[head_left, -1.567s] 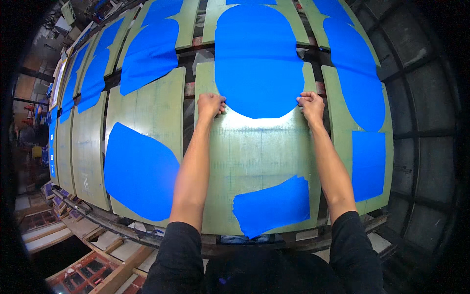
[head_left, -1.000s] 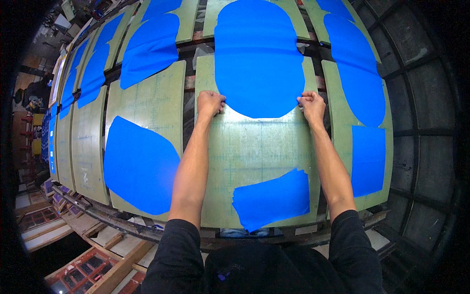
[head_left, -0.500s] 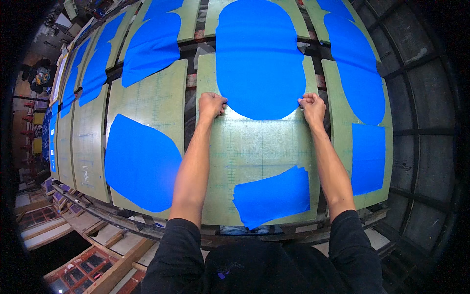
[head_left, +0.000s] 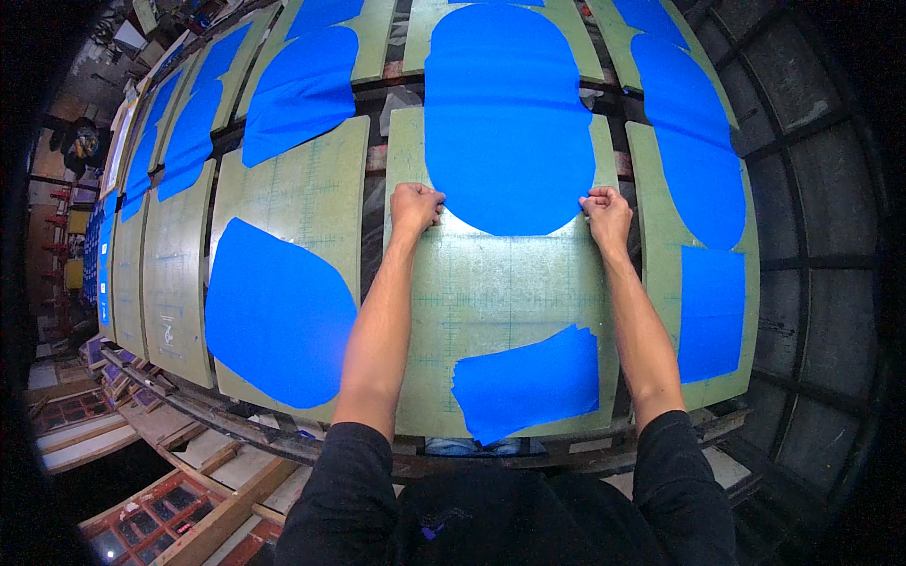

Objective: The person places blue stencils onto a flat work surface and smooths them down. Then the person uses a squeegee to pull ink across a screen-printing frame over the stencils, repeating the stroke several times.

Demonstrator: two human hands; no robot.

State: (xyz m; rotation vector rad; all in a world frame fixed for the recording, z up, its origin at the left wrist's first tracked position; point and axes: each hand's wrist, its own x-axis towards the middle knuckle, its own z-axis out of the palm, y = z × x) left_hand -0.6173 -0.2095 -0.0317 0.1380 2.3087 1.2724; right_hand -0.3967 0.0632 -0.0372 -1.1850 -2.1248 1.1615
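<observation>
Blue fabric [head_left: 510, 141] lies between left fingers [head_left: 436, 200] and right fingers [head_left: 592, 200], both pinching its curved near edge.

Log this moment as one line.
left hand: pinches left edge of large blue piece | right hand: pinches its right edge | piece: spans near green board and far green board

Workshop: rows of green boards [head_left: 519, 283], wooden frames [head_left: 228, 512]

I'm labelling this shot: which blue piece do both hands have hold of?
The large rounded piece straight ahead: the left hand and right hand pinch its near edge; neither holds any other.
</observation>
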